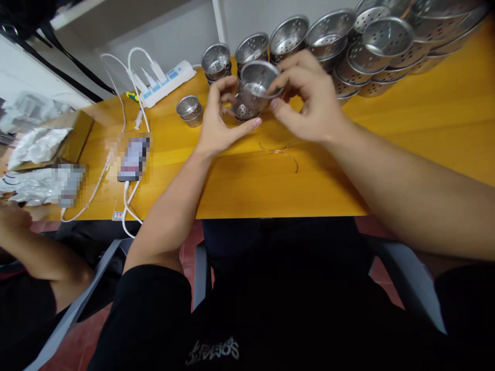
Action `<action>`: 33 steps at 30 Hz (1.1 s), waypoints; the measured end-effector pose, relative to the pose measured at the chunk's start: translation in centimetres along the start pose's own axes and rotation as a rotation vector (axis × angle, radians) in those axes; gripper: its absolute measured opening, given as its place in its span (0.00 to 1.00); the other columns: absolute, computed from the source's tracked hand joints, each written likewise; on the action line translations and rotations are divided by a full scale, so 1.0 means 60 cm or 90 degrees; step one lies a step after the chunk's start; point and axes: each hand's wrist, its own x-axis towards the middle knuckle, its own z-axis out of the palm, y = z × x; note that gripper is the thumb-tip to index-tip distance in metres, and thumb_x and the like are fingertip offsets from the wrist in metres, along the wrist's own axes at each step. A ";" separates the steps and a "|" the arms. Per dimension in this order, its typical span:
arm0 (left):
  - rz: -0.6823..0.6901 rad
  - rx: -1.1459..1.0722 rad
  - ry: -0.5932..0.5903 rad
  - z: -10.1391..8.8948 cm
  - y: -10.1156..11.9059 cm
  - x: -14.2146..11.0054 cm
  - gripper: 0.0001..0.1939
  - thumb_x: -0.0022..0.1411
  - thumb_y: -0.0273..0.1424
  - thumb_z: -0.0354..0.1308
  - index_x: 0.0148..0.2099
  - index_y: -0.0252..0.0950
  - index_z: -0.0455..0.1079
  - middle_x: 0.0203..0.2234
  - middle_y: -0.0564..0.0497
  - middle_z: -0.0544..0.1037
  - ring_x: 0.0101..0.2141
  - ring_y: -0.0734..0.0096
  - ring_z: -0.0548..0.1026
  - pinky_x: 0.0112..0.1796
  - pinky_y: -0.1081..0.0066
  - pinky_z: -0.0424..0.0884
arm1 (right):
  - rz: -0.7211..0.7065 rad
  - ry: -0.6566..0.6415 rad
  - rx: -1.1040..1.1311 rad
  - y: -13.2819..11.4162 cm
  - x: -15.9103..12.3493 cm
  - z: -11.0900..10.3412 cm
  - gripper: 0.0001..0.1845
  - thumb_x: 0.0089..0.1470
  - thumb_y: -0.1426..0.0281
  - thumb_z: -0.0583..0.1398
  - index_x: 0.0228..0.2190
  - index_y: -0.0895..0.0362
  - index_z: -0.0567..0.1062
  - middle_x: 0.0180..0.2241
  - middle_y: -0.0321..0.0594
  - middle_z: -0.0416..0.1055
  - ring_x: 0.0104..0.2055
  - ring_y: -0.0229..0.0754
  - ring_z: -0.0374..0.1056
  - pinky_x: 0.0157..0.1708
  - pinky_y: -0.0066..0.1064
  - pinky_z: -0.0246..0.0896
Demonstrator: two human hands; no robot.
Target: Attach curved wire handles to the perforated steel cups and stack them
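My right hand [305, 95] pinches the rim of a small metal cup [257, 87], thumb in front and fingers over the far side. The cup is raised above the yellow table and slightly blurred. My left hand [222, 113] is curved at the cup's left side, its thumb stretched out below and apart from the fingers; whether its fingertips touch the cup I cannot tell. Below the raised cup, a perforated metal surface [244, 112] shows between my left thumb and fingers. Thin curved wires [276, 151] lie on the table just in front of my hands.
Stacked perforated metal cups [327, 36] line the table's back and right. A small cup stack [189, 111] stands left of my hands. Further left are a power strip [166, 85], a phone [133, 158] on a white cable and plastic bags [42, 147]. Another person's arm [38, 252] is at far left.
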 end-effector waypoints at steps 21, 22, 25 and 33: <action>-0.207 -0.027 -0.037 0.026 0.007 0.004 0.40 0.74 0.35 0.89 0.76 0.47 0.72 0.71 0.40 0.87 0.72 0.40 0.90 0.77 0.44 0.87 | 0.164 -0.089 -0.122 -0.003 -0.004 0.020 0.11 0.84 0.59 0.72 0.62 0.41 0.90 0.73 0.55 0.79 0.77 0.71 0.76 0.70 0.65 0.86; -0.214 -0.026 -0.039 0.026 0.012 0.003 0.38 0.74 0.33 0.89 0.74 0.46 0.72 0.68 0.40 0.88 0.70 0.42 0.91 0.75 0.45 0.89 | 0.176 -0.109 -0.142 -0.007 -0.002 0.020 0.15 0.86 0.56 0.70 0.67 0.40 0.89 0.74 0.54 0.78 0.78 0.72 0.74 0.71 0.66 0.85; -0.227 -0.037 -0.051 0.030 0.016 0.003 0.33 0.76 0.27 0.85 0.72 0.44 0.73 0.65 0.42 0.89 0.66 0.46 0.92 0.73 0.48 0.90 | 0.212 -0.219 -0.239 -0.023 0.005 0.020 0.33 0.86 0.47 0.68 0.84 0.33 0.79 0.77 0.51 0.79 0.83 0.75 0.69 0.74 0.70 0.80; -0.170 -0.083 -0.077 0.029 -0.020 0.001 0.37 0.81 0.35 0.83 0.81 0.44 0.71 0.76 0.39 0.84 0.76 0.46 0.88 0.82 0.46 0.83 | 0.225 -0.182 -0.172 -0.012 0.005 0.027 0.21 0.89 0.54 0.64 0.73 0.42 0.86 0.75 0.56 0.79 0.75 0.70 0.77 0.75 0.64 0.80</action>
